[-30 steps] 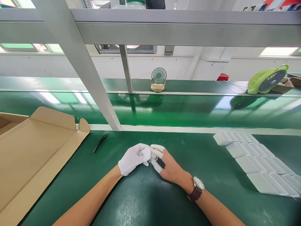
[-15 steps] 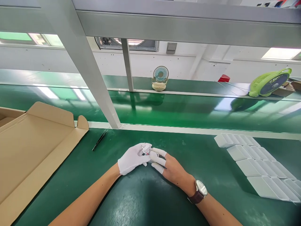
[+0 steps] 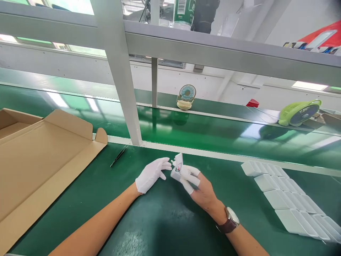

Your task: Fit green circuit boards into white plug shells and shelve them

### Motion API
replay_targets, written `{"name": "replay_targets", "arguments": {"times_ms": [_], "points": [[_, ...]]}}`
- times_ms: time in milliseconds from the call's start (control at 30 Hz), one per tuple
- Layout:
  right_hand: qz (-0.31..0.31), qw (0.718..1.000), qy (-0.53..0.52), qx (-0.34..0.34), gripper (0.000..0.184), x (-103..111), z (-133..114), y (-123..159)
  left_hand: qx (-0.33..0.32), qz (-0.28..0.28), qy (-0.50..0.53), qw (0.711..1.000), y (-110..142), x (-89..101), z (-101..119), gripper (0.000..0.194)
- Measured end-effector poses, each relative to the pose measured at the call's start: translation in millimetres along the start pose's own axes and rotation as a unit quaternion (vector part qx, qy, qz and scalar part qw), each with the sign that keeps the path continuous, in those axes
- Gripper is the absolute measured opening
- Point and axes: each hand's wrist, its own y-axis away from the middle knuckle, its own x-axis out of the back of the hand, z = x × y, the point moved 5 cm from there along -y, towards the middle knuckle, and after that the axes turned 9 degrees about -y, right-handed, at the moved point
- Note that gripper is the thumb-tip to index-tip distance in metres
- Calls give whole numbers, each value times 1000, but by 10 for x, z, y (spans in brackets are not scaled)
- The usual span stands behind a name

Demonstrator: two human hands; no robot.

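A small white case (image 3: 176, 173) with its lid tilted up is in my right hand (image 3: 198, 185), above the green table. Small red and dark details show inside it. White finger cots cover the gripping fingers, and a watch (image 3: 230, 219) is on that wrist. Just left of the case, my left hand (image 3: 153, 173) in a white glove holds nothing. Its fingers are stretched out and the thumb is apart, with a narrow gap between fingertips and case.
Black tweezers (image 3: 119, 155) lie beyond my left hand, near an opened cardboard box (image 3: 45, 142). Several white plastic trays (image 3: 286, 195) stand in rows at right. A metal post (image 3: 124, 89) rises from the table's back edge. Two fans, one small (image 3: 187, 93) and one green (image 3: 289, 113), stand behind.
My left hand has let go of the white case and drawn slightly left. The right hand now holds the case alone, a little farther right. The camera view has tilted.
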Motion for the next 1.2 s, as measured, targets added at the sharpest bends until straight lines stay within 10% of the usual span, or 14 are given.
{"name": "replay_targets", "arguments": {"times_ms": [100, 267, 367, 500, 1067, 1200], "points": [[25, 1000, 10, -9, 53, 93, -46, 4, -9, -2, -17, 1000, 60, -8, 34, 68], [-108, 992, -12, -62, 48, -156, 25, 185, -25, -11, -221, 975, 162, -189, 113, 88], [-133, 987, -2, -86, 44, -226, 73, 250, -38, -24, -301, 953, 216, -293, 167, 62], [-126, 979, -24, -161, 44, -209, 153, 280, -77, -19, -282, 956, 237, -274, 232, 12], [-133, 978, -58, -147, 45, -216, 141, 247, 7, -45, -166, 985, 164, -190, 57, 27], [-20, 931, -246, -269, 45, -184, 229, 118, -8, 1, -183, 983, 163, -191, 69, 32]]}}
